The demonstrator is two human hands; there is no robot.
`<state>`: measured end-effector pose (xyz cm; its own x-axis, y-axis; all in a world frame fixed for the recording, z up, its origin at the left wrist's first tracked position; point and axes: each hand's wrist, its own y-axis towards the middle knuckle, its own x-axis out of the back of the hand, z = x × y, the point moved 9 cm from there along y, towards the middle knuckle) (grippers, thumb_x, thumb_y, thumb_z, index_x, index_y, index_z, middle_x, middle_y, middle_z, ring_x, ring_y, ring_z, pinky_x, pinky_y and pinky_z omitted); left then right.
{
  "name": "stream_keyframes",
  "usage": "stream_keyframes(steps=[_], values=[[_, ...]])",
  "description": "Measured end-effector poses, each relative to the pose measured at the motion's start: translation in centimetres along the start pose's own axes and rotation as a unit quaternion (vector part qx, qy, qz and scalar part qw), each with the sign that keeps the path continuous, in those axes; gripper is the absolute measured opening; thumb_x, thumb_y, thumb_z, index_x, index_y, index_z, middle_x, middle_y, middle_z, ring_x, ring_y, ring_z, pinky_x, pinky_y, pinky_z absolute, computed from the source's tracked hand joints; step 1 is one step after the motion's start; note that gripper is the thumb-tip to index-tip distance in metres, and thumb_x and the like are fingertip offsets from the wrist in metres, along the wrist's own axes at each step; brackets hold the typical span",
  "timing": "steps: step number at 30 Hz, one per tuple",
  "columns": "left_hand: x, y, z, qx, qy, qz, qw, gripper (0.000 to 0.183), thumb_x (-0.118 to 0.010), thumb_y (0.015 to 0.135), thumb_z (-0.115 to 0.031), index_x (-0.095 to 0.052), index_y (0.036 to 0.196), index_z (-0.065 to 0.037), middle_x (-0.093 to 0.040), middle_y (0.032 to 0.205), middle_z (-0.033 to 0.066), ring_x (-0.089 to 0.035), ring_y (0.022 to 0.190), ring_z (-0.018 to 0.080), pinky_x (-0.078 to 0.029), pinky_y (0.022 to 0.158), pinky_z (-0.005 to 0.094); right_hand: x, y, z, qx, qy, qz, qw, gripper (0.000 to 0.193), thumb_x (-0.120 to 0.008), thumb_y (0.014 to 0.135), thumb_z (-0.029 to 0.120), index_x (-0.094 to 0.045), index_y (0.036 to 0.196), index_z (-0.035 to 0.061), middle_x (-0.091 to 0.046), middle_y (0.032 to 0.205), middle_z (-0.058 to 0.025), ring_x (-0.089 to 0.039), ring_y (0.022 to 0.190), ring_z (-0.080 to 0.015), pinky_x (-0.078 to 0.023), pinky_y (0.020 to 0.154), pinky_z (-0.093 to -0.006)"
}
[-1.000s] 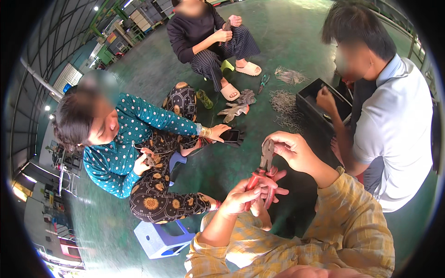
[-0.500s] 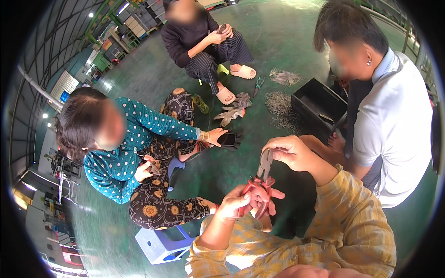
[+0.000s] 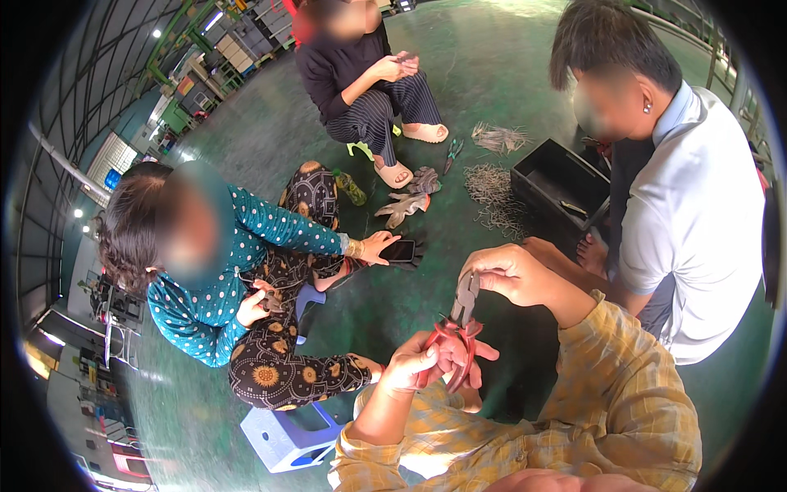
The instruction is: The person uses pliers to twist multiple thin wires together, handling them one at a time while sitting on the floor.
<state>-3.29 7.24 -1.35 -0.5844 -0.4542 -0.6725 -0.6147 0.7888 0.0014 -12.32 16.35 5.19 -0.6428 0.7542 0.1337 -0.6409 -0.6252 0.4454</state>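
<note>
Red handles: I see pliers with red grips just below the middle of the frame, metal head pointing up.
Left hand: my view shows its fingers wrapped and pressed around the red grips, low centre.
Right hand: above it, fingertips pinching the grey head of the pliers, wrist bent, yellow checked sleeve running to the lower right.
Floor: green, glossy, filling the centre and top.
Black crate: rectangular, open, upper right of centre, beside the person in the pale blue shirt.
Wire pieces: a grey heap on the floor just left of the crate; a smaller bundle above it.
Gloves: grey, lying near the heap, upper centre.
Phone: dark, flat rectangle under the hand of the person in the dotted teal top, left of centre.
Stool: low, pale blue plastic, bottom left of centre.
Signs: none I can make out; the far shelves at the upper left are too small to tell.
</note>
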Motion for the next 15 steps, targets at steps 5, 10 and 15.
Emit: stream_keyframes(steps=[5, 10, 15], values=[[-0.1, 0.2, -0.1, -0.004, -0.003, 0.001, 1.0, 0.073, -0.059, 0.081, -0.045, -0.037, 0.125, 0.009, -0.045, 0.116, 0.0373, -0.06, 0.085, 0.042, -0.05, 0.071, 0.0429, 0.1, 0.0, -0.3, 0.008, 0.014, -0.005, 1.0, 0.014, -0.055, 0.082, -0.001, -0.06, 0.095, -0.0006, -0.061, 0.085, -0.0087, -0.059, 0.077, -0.0174, -0.046, 0.073, -0.0285], [-0.5, 0.1, -0.7, -0.018, 0.021, -0.027, 0.999, 0.067, -0.056, 0.083, -0.044, -0.044, 0.118, 0.011, -0.05, 0.11, 0.0341, -0.06, 0.077, 0.0373, -0.048, 0.063, 0.0385, 0.2, 0.0, 0.0, -0.003, 0.008, -0.008, 1.0, 0.014, -0.054, 0.083, -0.002, -0.06, 0.095, -0.0014, -0.061, 0.086, -0.0077, -0.058, 0.079, -0.0144, -0.046, 0.073, -0.0281], [-0.4, 0.1, -1.1, -0.051, 0.017, -0.066, 0.996, 0.052, -0.054, 0.085, -0.042, -0.053, 0.097, 0.008, -0.054, 0.098, 0.026, -0.056, 0.07, 0.0313, -0.043, 0.058, 0.0383, 0.3, -0.2, -1.0, -0.062, 0.072, -0.019, 0.995, 0.014, -0.055, 0.084, 0.002, -0.058, 0.097, -0.0027, -0.06, 0.084, -0.0056, -0.056, 0.077, -0.0101, -0.046, 0.071, -0.0274]])
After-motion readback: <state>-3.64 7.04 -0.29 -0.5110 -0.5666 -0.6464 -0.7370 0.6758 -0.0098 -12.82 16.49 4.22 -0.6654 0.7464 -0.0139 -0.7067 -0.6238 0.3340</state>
